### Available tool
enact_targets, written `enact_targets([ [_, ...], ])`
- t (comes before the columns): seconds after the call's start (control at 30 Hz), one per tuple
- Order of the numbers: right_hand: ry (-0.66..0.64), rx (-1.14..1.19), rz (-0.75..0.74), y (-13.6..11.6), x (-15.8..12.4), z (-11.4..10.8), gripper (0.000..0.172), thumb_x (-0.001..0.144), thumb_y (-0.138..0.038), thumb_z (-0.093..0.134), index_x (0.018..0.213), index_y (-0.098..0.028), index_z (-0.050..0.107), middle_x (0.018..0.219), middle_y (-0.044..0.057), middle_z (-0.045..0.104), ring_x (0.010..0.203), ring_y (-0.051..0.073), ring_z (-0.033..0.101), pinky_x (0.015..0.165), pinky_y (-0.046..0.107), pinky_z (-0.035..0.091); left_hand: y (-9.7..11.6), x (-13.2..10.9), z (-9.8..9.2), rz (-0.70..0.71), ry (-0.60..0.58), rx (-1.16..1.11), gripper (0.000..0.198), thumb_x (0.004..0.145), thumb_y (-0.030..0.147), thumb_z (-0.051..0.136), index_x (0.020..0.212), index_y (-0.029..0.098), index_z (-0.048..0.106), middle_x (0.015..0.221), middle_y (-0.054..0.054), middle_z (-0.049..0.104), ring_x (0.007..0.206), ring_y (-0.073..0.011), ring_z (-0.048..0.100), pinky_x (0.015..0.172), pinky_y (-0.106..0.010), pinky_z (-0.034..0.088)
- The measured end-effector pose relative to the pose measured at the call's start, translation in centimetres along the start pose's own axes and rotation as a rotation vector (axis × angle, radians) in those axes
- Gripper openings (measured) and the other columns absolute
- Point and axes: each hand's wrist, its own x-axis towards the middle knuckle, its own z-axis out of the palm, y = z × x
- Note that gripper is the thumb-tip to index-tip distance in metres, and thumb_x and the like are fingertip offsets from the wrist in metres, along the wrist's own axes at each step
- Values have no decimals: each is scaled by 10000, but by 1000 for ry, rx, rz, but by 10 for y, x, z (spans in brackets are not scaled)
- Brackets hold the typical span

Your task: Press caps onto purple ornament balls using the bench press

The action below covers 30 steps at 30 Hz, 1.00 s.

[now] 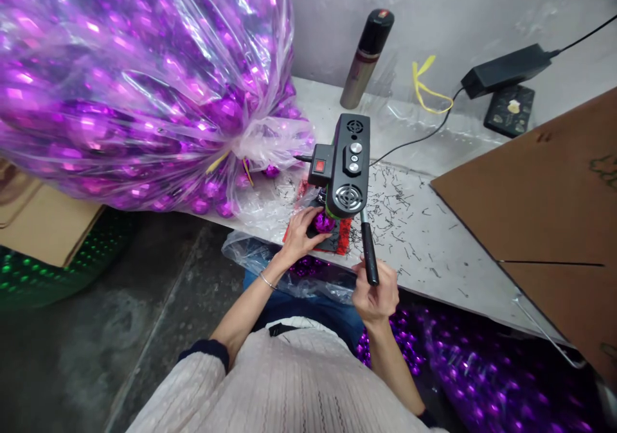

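Note:
A shiny purple ball sits beneath the head of a small black bench machine, which has round vents, buttons and a red switch. Thumb and fingers of my left hand close around the ball from the left. A lever with a black handle slopes down from the machine's right side. Curled around the lower end of that handle is my right hand. Red and dark material lies under the machine, and the tool's tip is hidden by its head.
A large clear bag of purple balls fills the left. Small dark wire bits litter the white table. Behind stand a tall bottle and a power adapter with its cable. A cardboard box borders the right.

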Motion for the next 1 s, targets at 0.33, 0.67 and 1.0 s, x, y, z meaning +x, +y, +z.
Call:
enact_targets([
  [0.33,-75,109,-186,-7,78,5,452,926,-376,686,1338,-239,559,1164,95,700,988,203,714,740,304,638,-8,-2,6,137,46,83,689,848,559,766,1419,219,580,1365,-151,682,1284,-316,637,1102,-477,477],
  [0.67,13,207,-168,-8,58,39,251,1025,-225,422,799,-218,530,740,25,639,636,130,557,589,283,451,-15,-3,11,226,93,149,705,857,613,724,1415,207,581,1332,-161,698,1239,-307,669,1038,-455,528],
  [1.0,88,259,-150,1,43,53,232,1033,-250,411,829,-225,519,767,23,621,611,129,511,590,307,410,-15,-3,10,229,89,127,707,862,616,717,1424,209,575,1333,-159,699,1232,-304,672,1023,-446,529],
])
